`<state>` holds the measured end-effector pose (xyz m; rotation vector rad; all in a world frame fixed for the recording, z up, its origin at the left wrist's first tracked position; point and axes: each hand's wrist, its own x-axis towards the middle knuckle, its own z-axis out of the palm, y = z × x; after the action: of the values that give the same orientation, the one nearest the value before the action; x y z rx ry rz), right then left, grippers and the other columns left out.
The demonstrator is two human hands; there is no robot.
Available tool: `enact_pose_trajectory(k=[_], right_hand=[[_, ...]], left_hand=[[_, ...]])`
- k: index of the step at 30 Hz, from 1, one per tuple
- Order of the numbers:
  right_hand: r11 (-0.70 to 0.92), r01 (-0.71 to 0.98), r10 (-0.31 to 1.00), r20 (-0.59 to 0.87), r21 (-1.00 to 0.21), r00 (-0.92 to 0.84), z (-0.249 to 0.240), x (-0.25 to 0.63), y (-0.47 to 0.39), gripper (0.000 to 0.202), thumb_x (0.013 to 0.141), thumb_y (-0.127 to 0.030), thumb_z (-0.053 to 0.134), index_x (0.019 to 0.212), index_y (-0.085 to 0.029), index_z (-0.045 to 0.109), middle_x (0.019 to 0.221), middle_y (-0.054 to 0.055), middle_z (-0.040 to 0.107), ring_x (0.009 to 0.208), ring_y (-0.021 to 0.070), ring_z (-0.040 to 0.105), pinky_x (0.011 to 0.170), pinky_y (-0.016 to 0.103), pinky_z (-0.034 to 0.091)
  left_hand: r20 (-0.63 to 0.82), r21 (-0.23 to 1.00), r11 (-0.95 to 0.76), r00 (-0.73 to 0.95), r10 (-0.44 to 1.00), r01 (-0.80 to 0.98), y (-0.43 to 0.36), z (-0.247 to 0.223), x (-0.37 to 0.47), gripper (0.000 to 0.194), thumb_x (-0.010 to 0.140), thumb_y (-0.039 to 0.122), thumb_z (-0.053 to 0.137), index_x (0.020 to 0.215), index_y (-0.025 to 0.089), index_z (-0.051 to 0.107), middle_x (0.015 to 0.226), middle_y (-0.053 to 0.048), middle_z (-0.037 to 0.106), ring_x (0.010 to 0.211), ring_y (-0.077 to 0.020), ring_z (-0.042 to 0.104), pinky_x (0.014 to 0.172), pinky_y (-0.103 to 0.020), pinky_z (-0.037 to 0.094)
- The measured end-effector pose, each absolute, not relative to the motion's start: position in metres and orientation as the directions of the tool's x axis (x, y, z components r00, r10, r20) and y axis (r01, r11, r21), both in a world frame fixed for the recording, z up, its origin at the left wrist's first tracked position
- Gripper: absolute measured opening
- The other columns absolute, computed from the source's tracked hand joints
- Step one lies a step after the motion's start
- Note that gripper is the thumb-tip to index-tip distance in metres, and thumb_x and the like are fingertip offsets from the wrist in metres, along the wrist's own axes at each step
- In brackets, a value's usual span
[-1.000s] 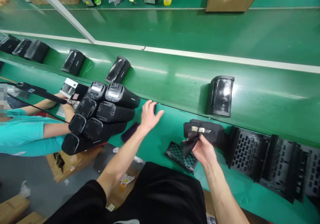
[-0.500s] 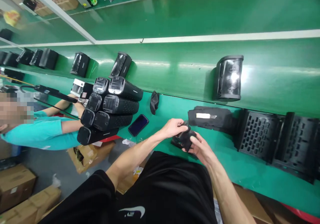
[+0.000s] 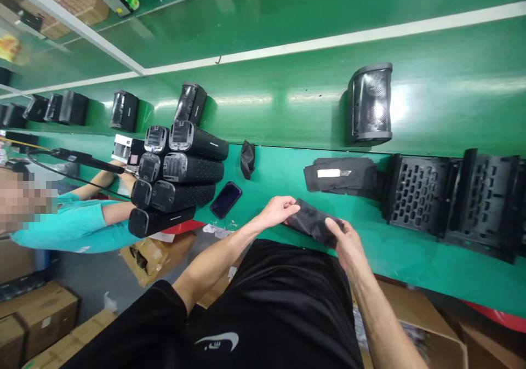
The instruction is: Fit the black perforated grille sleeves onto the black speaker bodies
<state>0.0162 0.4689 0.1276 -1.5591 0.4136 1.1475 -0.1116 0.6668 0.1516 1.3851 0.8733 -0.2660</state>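
A dark, cloth-like black piece [image 3: 312, 223] stretches between my two hands above the green bench, close to my body. My left hand [image 3: 280, 211] pinches its left end between thumb and fingers. At the other end, my right hand [image 3: 347, 241] grips it with the thumb on top. Just beyond lies a flat pile of black sheets [image 3: 361, 177], with a pale, narrow tool [image 3: 332, 173] with a blade-like tip on it. To the right stand black perforated housings [image 3: 423, 193]. A crumpled black piece [image 3: 247, 160] rests farther left.
Black speaker-like units [image 3: 189, 166] are stacked at the left, beside a phone [image 3: 226, 199]. Another such unit [image 3: 370, 106] stands on the green line behind the bench. A co-worker in a teal shirt [image 3: 82, 218] works at far left. Cardboard boxes [image 3: 415, 314] are below.
The black piece was bunched between my hands and is now drawn out lengthwise. My right hand has shifted right, away from my left. The whole view has tilted slightly.
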Motion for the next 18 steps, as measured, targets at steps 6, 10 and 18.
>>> enact_pose_trajectory(k=[6,10,18], right_hand=[[-0.422,-0.324,0.418,-0.498,-0.847,0.760,0.126,0.023,0.452,0.028,0.077,-0.047,0.078,0.095,-0.025,0.076,0.096,0.005,0.076,0.093,0.0262,0.067,0.097,0.046,0.051],[-0.415,0.302,0.708,-0.096,-0.858,0.700,0.119,0.019,0.429,0.017,0.087,-0.032,0.062,0.093,-0.029,0.078,0.109,0.007,0.075,0.119,0.0330,0.059,0.109,0.057,0.043],[-0.600,0.367,0.666,-0.191,-0.711,0.721,0.104,0.015,0.409,0.039,0.085,-0.031,0.053,0.119,-0.023,0.070,0.121,0.013,0.064,0.113,0.0328,0.059,0.097,0.053,0.048]], left_hand=[[-0.373,0.862,-0.182,0.835,0.404,0.472,0.676,0.142,-0.121,0.026,0.094,0.039,0.060,0.093,0.016,0.071,0.090,-0.005,0.070,0.088,-0.0180,0.064,0.085,-0.033,0.054],[-0.133,0.766,-0.607,0.976,0.173,0.213,0.680,0.126,-0.139,0.026,0.093,0.018,0.054,0.104,0.021,0.078,0.121,-0.013,0.070,0.119,-0.0267,0.058,0.105,-0.045,0.048],[-0.103,0.672,-0.653,0.917,0.386,0.350,0.667,0.098,-0.162,0.056,0.078,0.008,0.055,0.132,0.017,0.065,0.135,-0.016,0.057,0.125,-0.0276,0.053,0.110,-0.047,0.047]])
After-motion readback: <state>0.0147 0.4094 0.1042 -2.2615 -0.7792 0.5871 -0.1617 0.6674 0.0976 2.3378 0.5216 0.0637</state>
